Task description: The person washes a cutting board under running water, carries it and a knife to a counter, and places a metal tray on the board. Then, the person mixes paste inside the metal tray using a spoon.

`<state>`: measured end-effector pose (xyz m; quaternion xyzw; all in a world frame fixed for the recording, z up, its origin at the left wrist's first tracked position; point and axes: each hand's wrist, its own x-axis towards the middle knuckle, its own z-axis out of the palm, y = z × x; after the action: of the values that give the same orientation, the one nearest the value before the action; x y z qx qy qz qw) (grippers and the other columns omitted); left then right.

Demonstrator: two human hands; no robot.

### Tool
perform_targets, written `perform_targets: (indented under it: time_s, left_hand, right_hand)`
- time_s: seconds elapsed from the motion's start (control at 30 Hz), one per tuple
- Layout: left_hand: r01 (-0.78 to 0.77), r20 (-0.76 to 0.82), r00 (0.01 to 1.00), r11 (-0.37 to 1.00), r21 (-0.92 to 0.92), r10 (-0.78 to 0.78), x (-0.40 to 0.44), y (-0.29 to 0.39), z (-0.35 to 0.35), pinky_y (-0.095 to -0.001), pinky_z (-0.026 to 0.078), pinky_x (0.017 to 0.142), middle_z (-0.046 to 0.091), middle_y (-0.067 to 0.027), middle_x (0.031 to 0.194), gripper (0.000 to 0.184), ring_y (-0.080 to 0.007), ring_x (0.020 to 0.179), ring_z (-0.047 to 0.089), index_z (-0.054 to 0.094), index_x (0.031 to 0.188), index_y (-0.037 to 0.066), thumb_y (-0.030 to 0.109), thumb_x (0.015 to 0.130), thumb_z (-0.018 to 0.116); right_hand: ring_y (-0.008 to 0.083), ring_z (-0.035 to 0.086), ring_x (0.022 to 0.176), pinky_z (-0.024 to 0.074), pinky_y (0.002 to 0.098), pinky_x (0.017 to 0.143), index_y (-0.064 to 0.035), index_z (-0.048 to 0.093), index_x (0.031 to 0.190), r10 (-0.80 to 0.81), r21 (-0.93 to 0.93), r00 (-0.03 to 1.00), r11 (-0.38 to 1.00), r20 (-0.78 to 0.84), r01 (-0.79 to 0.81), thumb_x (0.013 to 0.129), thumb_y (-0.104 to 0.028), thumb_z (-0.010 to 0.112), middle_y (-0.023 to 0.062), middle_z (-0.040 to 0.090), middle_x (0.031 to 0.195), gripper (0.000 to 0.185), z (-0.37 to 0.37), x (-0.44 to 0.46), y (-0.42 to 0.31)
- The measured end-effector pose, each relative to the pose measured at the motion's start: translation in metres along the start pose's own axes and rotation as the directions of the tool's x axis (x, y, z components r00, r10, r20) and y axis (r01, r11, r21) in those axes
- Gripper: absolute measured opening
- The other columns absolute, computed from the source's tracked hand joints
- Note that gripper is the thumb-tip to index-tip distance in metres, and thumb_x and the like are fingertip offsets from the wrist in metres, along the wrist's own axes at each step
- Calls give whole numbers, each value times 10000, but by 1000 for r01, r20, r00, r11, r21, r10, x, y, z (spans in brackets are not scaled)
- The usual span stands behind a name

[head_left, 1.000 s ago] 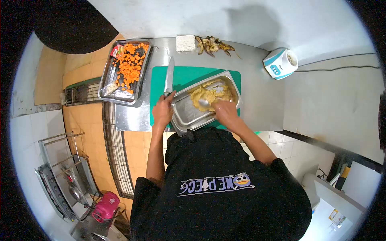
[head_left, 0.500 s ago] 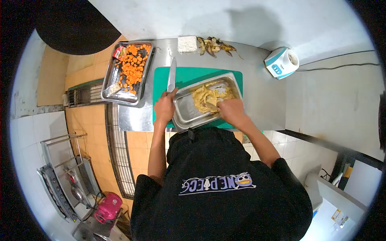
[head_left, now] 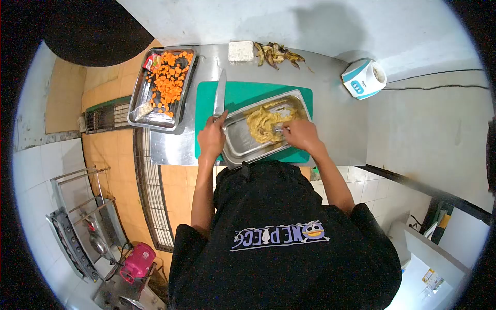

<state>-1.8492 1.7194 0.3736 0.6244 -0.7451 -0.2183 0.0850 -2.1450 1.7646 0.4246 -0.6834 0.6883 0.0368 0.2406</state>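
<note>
A rectangular metal tray (head_left: 243, 138) lies tilted on the green cutting board (head_left: 205, 95). Yellow mash (head_left: 262, 125), lumpy and soft, fills its right half. My left hand (head_left: 211, 138) is closed at the tray's left rim, covering the handle end of a knife (head_left: 220, 95). The knife's blade lies on the board, pointing away from me. Over the mash, my right hand (head_left: 301, 135) is closed around a short metal utensil (head_left: 279, 130). Its tip is in the mash, so I cannot make out its kind.
A dark tray (head_left: 181, 111) of cut carrots (head_left: 170, 82) stands at the left. Behind the board are a white block (head_left: 241, 51) and brown banana peels (head_left: 279, 55). A white and teal blender base (head_left: 363, 78) sits back right. A pink gas cylinder (head_left: 138, 262) is lower left.
My right hand has moved slightly right and turned, drawing the utensil through the mash. My left hand stays at the tray's rim. The camera view has shifted a little.
</note>
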Motion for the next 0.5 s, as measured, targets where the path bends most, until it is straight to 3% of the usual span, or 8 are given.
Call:
perform_targets:
  time_s: [0.2, 0.33, 0.43, 0.5]
  left_hand:
    - [3, 31, 1000, 1000, 29, -4, 2, 3, -4, -480, 565, 754, 642, -174, 1210, 572, -377, 930, 688, 586, 1391, 312, 47, 888, 530]
    - [14, 6, 1000, 1000, 4, -14, 1, 2, -1, -482, 561, 753, 644, -171, 1198, 541, -378, 926, 686, 590, 1387, 308, 63, 908, 533]
    - [-21, -11, 1000, 1000, -21, 21, 0, 0, -1, -489, 556, 741, 648, -162, 1175, 520, -376, 916, 683, 596, 1381, 299, 65, 921, 530]
    - [-7, -10, 1000, 999, -32, 7, 0, 1, 0, -487, 555, 734, 650, -158, 1165, 523, -374, 912, 683, 599, 1378, 297, 60, 918, 529]
  right_hand:
    - [401, 697, 823, 548, 534, 736, -139, 759, 918, 11, 196, 1000, 981, -22, -7, 883, -303, 568, 196, 721, 884, 254, 14, 27, -4]
    - [360, 695, 830, 540, 477, 760, -123, 768, 993, -41, 182, 999, 983, 20, 37, 892, -269, 573, 165, 723, 876, 263, 1, 26, -9]
    - [358, 697, 789, 544, 478, 697, -125, 770, 970, -96, 58, 990, 993, -104, 102, 855, -222, 608, 161, 716, 817, 221, 3, 6, -24]
    - [352, 698, 734, 537, 475, 621, -122, 764, 879, -257, -223, 961, 947, -100, 230, 797, -183, 640, 153, 701, 742, 161, 18, 1, -24]
